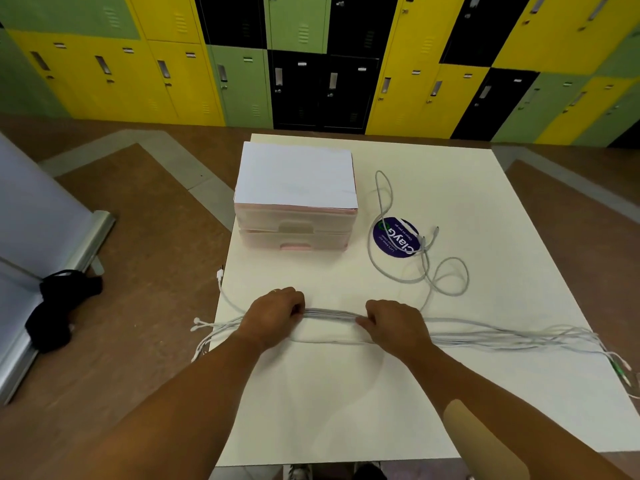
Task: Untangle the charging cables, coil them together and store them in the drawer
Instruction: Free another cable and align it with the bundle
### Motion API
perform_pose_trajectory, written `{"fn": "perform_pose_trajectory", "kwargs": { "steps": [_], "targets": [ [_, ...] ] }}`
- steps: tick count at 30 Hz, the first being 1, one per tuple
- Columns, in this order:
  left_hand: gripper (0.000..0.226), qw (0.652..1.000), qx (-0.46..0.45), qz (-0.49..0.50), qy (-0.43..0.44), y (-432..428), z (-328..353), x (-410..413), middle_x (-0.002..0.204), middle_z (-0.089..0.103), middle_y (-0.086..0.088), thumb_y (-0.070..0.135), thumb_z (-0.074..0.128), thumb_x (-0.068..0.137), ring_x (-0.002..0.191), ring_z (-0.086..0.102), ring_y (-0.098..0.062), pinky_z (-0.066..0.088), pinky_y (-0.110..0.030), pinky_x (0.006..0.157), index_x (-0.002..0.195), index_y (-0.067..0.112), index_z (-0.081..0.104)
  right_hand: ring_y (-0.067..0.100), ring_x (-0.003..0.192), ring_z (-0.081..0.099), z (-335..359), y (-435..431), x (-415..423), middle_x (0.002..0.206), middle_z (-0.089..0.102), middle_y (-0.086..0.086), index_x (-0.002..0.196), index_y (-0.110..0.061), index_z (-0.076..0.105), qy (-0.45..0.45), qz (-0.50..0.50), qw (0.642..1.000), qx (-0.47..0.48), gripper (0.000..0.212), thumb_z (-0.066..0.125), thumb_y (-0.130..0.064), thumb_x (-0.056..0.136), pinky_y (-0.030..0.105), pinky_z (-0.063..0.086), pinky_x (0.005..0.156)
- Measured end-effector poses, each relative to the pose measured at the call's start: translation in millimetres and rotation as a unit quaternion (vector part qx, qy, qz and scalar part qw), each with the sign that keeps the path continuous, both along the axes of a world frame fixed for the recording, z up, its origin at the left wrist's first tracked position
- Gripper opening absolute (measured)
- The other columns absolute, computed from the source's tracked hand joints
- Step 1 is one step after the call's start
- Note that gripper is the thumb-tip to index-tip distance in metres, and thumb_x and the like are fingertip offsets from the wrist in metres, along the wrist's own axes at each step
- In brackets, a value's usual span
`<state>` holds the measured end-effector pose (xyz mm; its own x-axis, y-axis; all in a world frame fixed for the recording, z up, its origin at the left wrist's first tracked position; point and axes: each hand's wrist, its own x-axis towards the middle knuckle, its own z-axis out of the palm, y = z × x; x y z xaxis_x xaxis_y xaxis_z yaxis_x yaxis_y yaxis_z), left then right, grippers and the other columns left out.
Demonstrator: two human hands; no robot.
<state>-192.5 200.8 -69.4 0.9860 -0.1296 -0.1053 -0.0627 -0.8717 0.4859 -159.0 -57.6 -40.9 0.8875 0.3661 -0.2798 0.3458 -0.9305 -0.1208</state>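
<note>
At the bottom of the frame, 2 forearms reach forward over the white surface (329, 393). In the lower centre the left hand (273, 313) and the right hand (391, 323) sit side by side, a short gap between them, both on the bundle of cables (330, 313). The left fingers (298, 306) are curled round the bundle. The right fingers (363, 320) are bent and pinch the same strands, so neither hand is free.

The bundle lies straight across the frame. Its plugs at the left spill past the edge of the surface, and its strands fan out toward the right edge, where more plugs hang off.

Further back, right of centre, 1 loose cable (415, 268) lies in open loops, well apart from the bundle and partly across a round sticker (389, 239). Left of it, in the middle of the frame, stands the drawer unit (294, 223) with 2 drawers, both closed. Coloured lockers (173, 81) fill the top.

As a judgement, most cables look untangled and laid parallel, so that part is largely done. Left to do: bring in the loose cable, coil everything together, open a drawer, put the coil in and close it. The task seems less than half finished.
</note>
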Motion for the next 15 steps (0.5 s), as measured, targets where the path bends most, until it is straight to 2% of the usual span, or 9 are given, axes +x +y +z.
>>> {"fn": "perform_pose_trajectory", "kwargs": {
  "steps": [4,11,15],
  "targets": [
    [0.006,1.0,-0.002,0.001,0.001,0,-1,-1,0.087,0.061,0.008,0.022,0.057,0.09,0.081,0.053,-0.015,0.042,-0.029,0.07,0.089,0.024,0.063,0.018,0.072,0.057,-5,-24,-5,0.088,0.055,-0.008,0.093,-0.025,0.054,-0.019,-0.017,0.999,0.046,0.014,0.045,-0.033,0.099,0.031,0.047,0.066],
    [0.007,1.0,0.008,-0.016,0.001,-1,0,0,0.084,0.06,0.007,0.02,0.056,0.09,0.077,0.052,-0.017,0.037,-0.028,0.066,0.084,0.021,0.059,0.017,0.07,0.054,-5,-47,-9,0.076,0.057,-0.008,0.084,-0.024,0.05,-0.017,-0.081,0.997,0.002,0.025,0.05,-0.046,0.096,0.031,0.044,0.065],
    [0.009,0.999,0.023,-0.016,0.024,-1,1,2,0.083,0.058,0.008,0.019,0.053,0.09,0.076,0.051,-0.018,0.036,-0.029,0.065,0.082,0.023,0.055,0.019,0.076,0.057,-15,-47,-15,0.083,0.059,-0.009,0.087,-0.025,0.052,-0.006,-0.117,0.99,0.08,0.01,0.051,-0.03,0.096,0.031,0.042,0.065]
  ]
}}
